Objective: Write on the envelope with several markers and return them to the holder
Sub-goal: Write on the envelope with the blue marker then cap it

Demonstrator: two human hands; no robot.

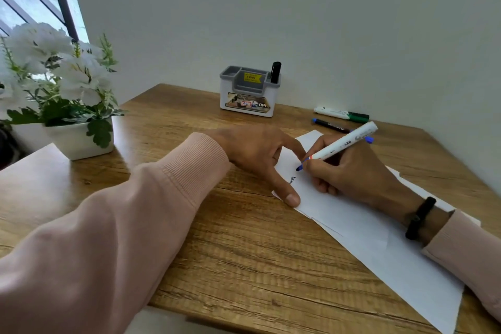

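A long white envelope (360, 228) lies on the wooden desk, with a short line of dark writing near its far end. My right hand (349, 173) grips a white marker (341, 146) with a blue tip, and the tip touches the envelope. My left hand (260, 157) presses the envelope's left edge with thumb and forefinger spread. A white and grey holder (248, 100) stands at the back of the desk with a black marker (275, 72) upright in it. A green-capped white marker (340, 113) and a black marker with blue ends (329, 125) lie right of the holder.
A white pot of white flowers (62, 84) stands at the desk's left side beside a window. The wall runs close behind the holder and along the right. The desk's front edge (271, 317) is near me.
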